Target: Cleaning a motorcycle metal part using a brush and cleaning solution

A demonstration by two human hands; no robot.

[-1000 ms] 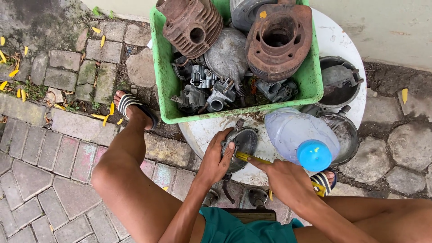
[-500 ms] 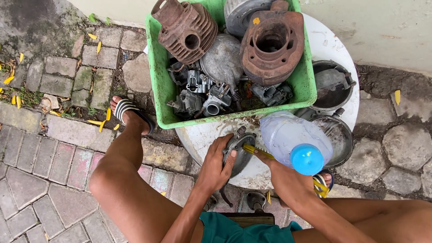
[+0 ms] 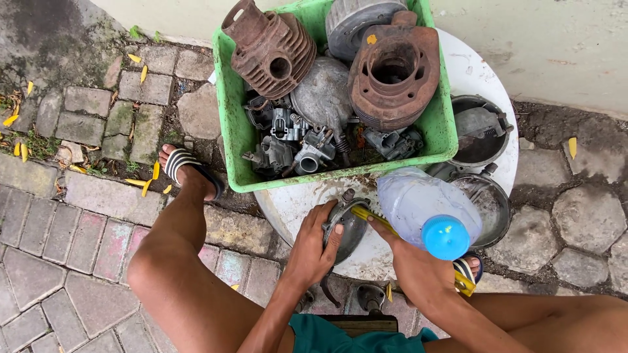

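While my left hand (image 3: 313, 252) curls its fingers over the rim of a small round metal cover (image 3: 347, 225), my right hand (image 3: 418, 271) pinches a yellow-handled brush (image 3: 373, 219) against it. Both rest on the white round worktop (image 3: 477, 72). Just beside stands a clear plastic bottle (image 3: 425, 202) with a blue cap. Beyond, a green crate (image 3: 235, 124) holds rusty engine cylinders (image 3: 271, 46).

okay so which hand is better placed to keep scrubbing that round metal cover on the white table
Right, most likely. The right hand already grips the yellow brush, its head against the round metal cover. The left hand lies on the cover's near edge, steadying it.
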